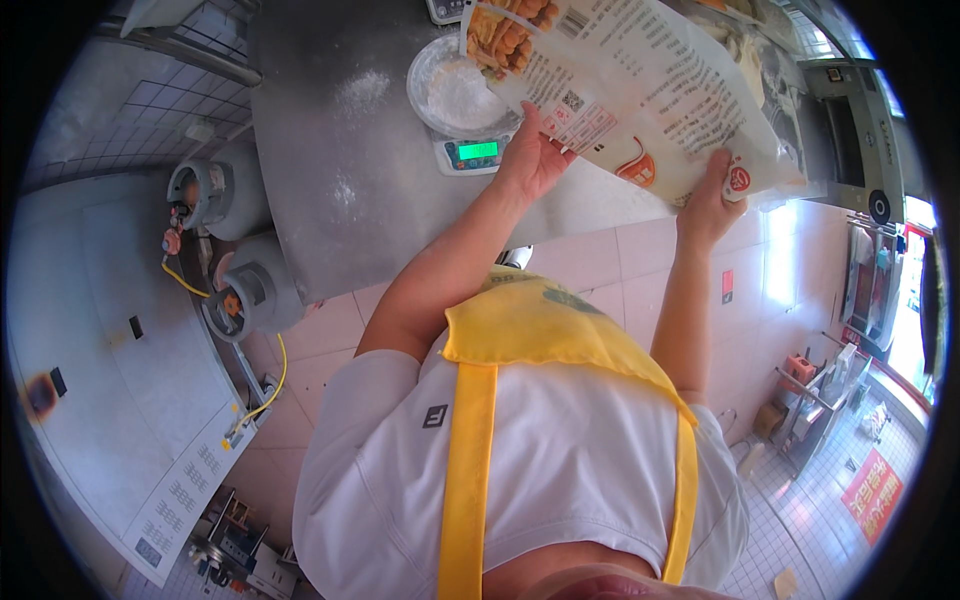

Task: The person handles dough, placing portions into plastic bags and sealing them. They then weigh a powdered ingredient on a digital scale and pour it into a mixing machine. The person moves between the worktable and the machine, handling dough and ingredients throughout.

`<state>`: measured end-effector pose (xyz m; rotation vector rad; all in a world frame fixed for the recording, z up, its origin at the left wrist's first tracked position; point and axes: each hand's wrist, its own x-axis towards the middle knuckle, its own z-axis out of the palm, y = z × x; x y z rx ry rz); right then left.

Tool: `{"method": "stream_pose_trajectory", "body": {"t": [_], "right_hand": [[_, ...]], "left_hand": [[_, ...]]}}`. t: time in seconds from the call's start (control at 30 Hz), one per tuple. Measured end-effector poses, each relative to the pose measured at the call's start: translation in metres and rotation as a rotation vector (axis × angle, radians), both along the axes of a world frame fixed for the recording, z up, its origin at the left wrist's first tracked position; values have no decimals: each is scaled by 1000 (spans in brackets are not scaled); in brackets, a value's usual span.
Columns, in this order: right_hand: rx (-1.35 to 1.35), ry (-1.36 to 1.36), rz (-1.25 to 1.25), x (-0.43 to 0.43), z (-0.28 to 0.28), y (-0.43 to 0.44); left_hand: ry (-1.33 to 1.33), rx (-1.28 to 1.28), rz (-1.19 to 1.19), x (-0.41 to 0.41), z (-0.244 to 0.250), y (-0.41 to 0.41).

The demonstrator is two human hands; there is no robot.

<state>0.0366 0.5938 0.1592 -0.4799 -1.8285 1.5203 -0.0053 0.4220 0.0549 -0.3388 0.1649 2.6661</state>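
Note:
A large printed plastic bag (pixel 637 97) is held tilted over the worktop, its upper left end overlapping a bowl (pixel 415 94). My left hand (pixel 534 157) supports the bag's near edge, the thumb along the side and the fingers partly hidden beneath. Farther right, my right hand (pixel 711 196) grips the lower corner. White powder (pixel 461 96) lies in the bowl, which rests on a digital kitchen scale (pixel 442 154) with a lit green display. The bag's mouth is not clearly seen, and I cannot tell whether powder is falling.
Powder patches mark the steel worktop (pixel 322 150). Two gas cylinders (pixel 262 281) with a yellow hose stand left of it. Another scale (pixel 448 10) sits at the far edge. A grey machine (pixel 862 142) is at the right, and a low rack (pixel 821 397) stands behind on the right.

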Motion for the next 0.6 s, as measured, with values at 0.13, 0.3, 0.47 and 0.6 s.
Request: {"method": "stream_pose_trajectory", "body": {"t": [0.13,0.3,0.47,0.6], "right_hand": [[-1,3,-4,1,-3,2],[-38,11,-12,2,-5,3],[-109,41,9,1,-12,6],[-151,59,1,1,-13,7]], "left_hand": [[84,-51,48,-3,1,0],[-15,10,-192,5,0,-4],[137,-151,-393,44,-5,-5],[227,-169,-481,59,-2,-20]]}}
